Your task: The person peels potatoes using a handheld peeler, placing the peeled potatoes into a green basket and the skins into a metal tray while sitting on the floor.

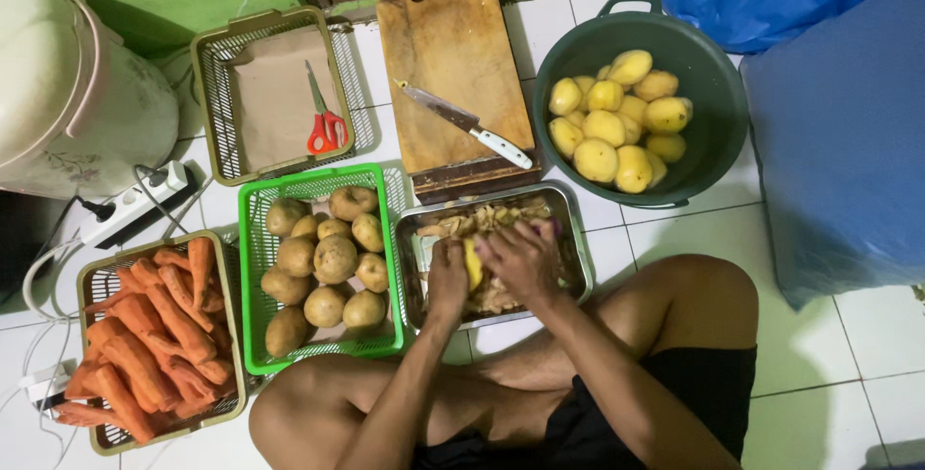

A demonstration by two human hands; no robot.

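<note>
Both hands work over the metal tray, which serves as landmark. Left hand and right hand are closed around one half-peeled potato, pinched between them above the peelings. Left of tray: green basket of unpeeled potatoes. Beyond tray: cutting board with knife; beyond-right, green tub of peeled potatoes.

Both hands crowded over metal tray, potato between them. Hemmed at 9 o'clock by green basket of unpeeled potatoes, touching tray. Cutting board with knife blocking 12 o'clock. Green tub of peeled potatoes at 1 o'clock, near. Bare tile open at 3 o'clock, beside knee. Carrot basket far out at 9.
</note>
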